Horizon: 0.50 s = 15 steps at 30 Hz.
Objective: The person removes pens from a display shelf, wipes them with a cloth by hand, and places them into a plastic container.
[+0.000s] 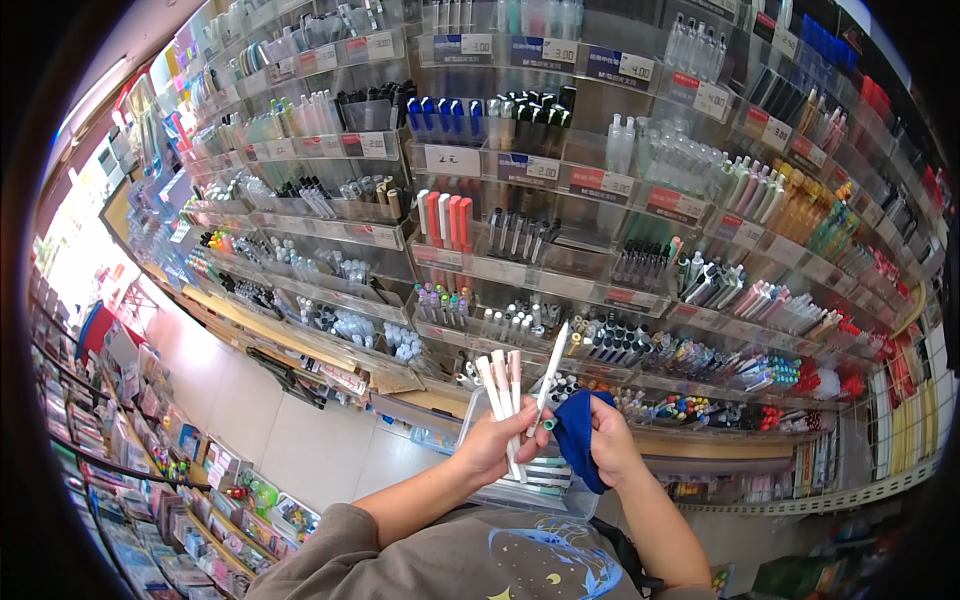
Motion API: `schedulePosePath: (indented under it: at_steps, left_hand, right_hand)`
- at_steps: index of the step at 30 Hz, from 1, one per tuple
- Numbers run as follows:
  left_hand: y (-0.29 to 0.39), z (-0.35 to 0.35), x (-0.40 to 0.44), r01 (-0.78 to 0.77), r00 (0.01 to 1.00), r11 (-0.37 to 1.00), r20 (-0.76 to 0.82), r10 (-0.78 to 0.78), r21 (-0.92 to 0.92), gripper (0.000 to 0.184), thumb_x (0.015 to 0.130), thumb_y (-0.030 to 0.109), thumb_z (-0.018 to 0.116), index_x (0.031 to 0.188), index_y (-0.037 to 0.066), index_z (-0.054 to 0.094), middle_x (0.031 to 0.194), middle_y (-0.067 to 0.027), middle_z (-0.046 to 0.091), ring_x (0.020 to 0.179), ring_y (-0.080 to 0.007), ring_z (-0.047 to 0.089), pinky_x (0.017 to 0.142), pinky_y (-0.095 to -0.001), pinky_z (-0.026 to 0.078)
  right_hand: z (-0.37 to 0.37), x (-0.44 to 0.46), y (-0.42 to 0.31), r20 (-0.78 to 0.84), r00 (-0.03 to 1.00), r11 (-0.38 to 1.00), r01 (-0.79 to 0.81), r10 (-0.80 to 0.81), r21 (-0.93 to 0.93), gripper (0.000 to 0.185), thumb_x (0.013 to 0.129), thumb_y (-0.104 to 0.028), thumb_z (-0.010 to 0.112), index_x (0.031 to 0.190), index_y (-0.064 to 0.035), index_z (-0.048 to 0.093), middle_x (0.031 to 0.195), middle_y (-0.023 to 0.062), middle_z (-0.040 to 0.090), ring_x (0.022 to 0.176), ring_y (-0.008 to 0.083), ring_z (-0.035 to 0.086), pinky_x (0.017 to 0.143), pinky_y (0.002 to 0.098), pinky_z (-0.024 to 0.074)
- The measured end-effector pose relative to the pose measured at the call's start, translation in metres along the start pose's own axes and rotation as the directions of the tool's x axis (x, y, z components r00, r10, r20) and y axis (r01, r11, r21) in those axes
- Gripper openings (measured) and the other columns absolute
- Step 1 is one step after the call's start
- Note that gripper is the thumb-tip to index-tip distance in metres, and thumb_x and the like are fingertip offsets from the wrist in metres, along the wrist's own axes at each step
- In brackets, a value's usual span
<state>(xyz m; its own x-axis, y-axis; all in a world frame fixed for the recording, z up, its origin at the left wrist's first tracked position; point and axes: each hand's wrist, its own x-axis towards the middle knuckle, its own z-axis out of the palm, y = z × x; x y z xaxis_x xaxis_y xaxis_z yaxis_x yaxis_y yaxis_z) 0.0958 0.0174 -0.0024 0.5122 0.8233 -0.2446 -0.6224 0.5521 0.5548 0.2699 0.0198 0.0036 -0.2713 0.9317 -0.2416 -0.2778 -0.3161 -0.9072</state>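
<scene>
Blue cloth [574, 438] bunched in right hand [612, 447], fingers closed on it, forearm angled up and inward. Left hand [488, 446]: forearm reaching in from the left, fingers clamped round several white pens [516, 384], fanned, pinkish ends up. Single white pen [551, 370] leans right at left fingertips; cloth contact unclear. Both hands sit above clear bin [545, 502], between its left and right edges.
</scene>
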Motion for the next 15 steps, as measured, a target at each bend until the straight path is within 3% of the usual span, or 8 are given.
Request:
schedulePosePath:
  at_steps: [3, 10, 15]
  left_hand:
    - [-0.001, 0.006, -0.003, -0.044, 0.999, 0.997, -0.014, 0.045, 0.068, 0.02, 0.088, 0.021, 0.049, 0.094, 0.001, 0.052, 0.068, -0.0096, 0.056, 0.045, -0.0102, 0.044, 0.043, -0.02, 0.033]
    - [0.0, 0.014, -0.007, -0.202, 0.976, 0.943, -0.029, 0.218, 0.265, 0.023, 0.087, 0.023, 0.052, 0.092, 0.001, 0.053, 0.067, -0.0095, 0.057, 0.046, -0.0101, 0.048, 0.041, -0.0199, 0.034]
    - [-0.002, 0.014, -0.006, -0.246, 0.96, 0.907, -0.043, 0.277, 0.341, 0.025, 0.087, 0.024, 0.053, 0.092, 0.0, 0.053, 0.066, -0.0091, 0.057, 0.045, -0.0099, 0.048, 0.042, -0.0198, 0.036]
  right_hand:
    - [-0.001, 0.0, 0.001, -0.013, 1.0, 0.999, -0.023, 0.023, 0.028, 0.01, 0.084, -0.01, 0.056, 0.092, -0.0046, 0.056, 0.078, -0.0018, 0.056, 0.066, 0.0046, 0.051, 0.056, 0.0175, 0.0401]
    - [-0.001, -0.002, -0.005, -0.127, 0.992, 1.0, 0.014, -0.013, 0.013, 0.011, 0.084, -0.013, 0.056, 0.091, -0.0053, 0.056, 0.071, -0.0036, 0.053, 0.055, 0.0029, 0.046, 0.043, 0.0164, 0.0325]
    - [0.004, -0.009, -0.004, -0.035, 0.996, 0.993, 0.077, -0.08, -0.09, 0.007, 0.082, -0.006, 0.056, 0.089, -0.0041, 0.056, 0.076, -0.0007, 0.058, 0.063, 0.0044, 0.052, 0.054, 0.0179, 0.0403]
